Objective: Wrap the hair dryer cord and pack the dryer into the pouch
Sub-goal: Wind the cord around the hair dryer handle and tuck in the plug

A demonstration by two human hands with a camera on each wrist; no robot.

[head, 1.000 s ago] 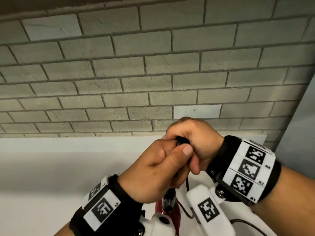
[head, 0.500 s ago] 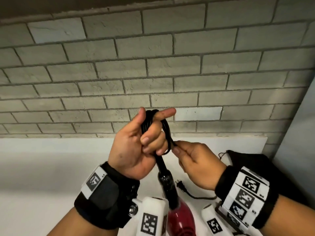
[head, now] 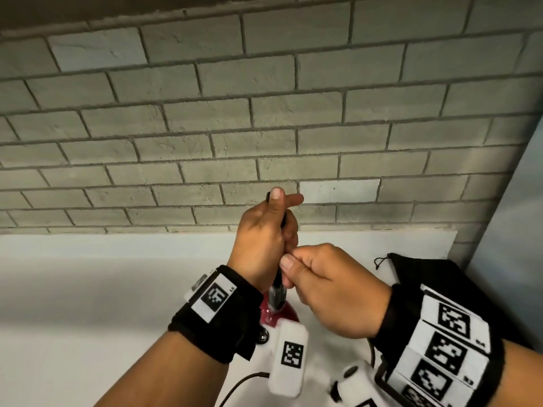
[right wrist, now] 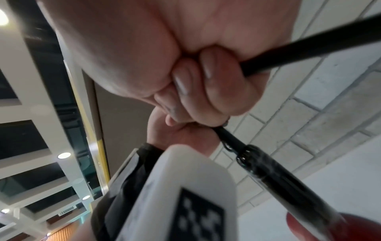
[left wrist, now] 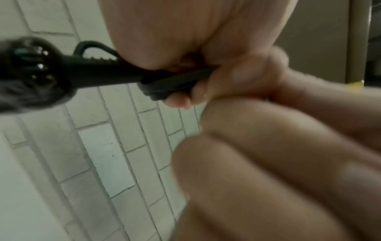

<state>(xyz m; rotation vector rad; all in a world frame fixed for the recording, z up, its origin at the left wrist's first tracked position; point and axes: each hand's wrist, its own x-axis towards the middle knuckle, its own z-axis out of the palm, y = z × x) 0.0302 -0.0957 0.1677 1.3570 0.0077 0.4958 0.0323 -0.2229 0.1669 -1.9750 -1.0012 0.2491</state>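
Black cord [head: 282, 221], gathered into a bundle and held upright before the grey brick wall [head: 264, 113]. The left hand [head: 261, 245] closes its grip round the bundle, thumb and forefinger projecting above it; the wrist view shows the ribbed strain relief [left wrist: 98, 65] emerging from this fist. The right hand [head: 332, 286], just below and touching the left, has its fingers curled tight on a free run of the same cord [right wrist: 309, 48], apparently drawing it round the bundle. The red hair dryer [head: 277, 311] hangs below both hands by its black handle [right wrist: 288, 182], above the white tabletop [head: 88, 289]. The black drawstring pouch [head: 417, 268] lies on the tabletop to the right, near the wall, partly hidden by the right wrist.

Risks, as judged from this arrangement: the stiff cord may spring loose if either grip relaxes before the end is secured; the dryer's weight, borne at the strain relief, may drag the loops downward and undo them.
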